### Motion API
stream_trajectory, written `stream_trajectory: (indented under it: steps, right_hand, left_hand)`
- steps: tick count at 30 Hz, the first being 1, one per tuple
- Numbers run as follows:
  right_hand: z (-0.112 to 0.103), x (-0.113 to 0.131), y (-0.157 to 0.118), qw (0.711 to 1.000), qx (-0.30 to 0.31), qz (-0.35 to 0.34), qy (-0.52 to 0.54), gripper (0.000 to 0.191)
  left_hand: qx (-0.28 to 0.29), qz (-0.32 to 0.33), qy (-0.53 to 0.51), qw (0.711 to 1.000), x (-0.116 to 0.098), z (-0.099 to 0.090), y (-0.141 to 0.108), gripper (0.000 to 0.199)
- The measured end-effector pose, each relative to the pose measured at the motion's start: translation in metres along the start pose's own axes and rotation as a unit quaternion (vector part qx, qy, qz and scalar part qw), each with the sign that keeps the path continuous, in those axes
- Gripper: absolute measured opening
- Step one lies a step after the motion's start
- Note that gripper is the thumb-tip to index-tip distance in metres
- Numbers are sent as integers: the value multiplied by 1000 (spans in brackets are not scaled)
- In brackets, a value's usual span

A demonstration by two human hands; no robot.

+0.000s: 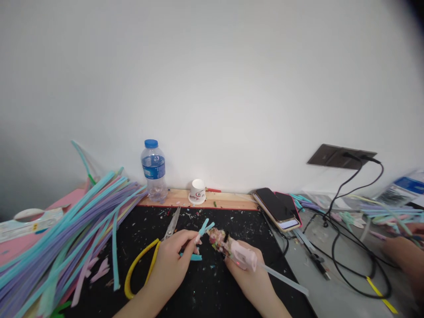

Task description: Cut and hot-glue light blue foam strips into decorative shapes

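Observation:
Between the fingertips of my left hand (180,249) is a short light-blue pipe cleaner (206,227), bent so that two ends stick up. My right hand (247,271) is wrapped round a pale pink hot glue gun (243,255), with a glue stick (285,279) poking out of its back. The gun's front is crusted with coloured bits and points at the blue piece; whether its tip touches cannot be made out. Another short blue pipe cleaner (195,257) lies just under my left fingers. Yellow-handled scissors (142,265) rest beside my left wrist on the black mat (212,296).
A large bundle of pastel pipe cleaners (82,225) fills the left side. Against the wall stand a water bottle (153,172) and a small white cup (198,192). Phones (276,207) and black cables (336,238) lie to the right, near another person's hand (402,251).

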State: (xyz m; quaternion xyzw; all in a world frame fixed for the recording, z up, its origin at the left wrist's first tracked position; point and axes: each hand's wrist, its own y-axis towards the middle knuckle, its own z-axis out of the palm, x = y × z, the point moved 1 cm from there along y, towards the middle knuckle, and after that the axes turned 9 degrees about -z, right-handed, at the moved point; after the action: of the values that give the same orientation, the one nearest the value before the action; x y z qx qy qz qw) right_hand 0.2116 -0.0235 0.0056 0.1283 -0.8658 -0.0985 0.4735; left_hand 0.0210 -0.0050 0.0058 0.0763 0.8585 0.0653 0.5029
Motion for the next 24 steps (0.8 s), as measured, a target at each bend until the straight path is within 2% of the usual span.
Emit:
stream_trajectory:
  steps: [6,11,19,24]
  right_hand:
    - [2,-10,-1,1000,-11,-8,-18,20]
    - [-1,-11,0,993,-28,-33,-112,27]
    - [-9,-7,-2,983,-17,-93,-160,18]
    - [-10,-8,-2,984,-39,-75,-159,18]
  left_hand:
    - [2,16,2,1000,-1,0,-1,20]
    - [-10,11,0,1000,-2,0,-1,21]
    - [-7,10,-9,1000,-2,1,-1,21]
    - [-8,2,-14,1000,-3,-1,1,20]
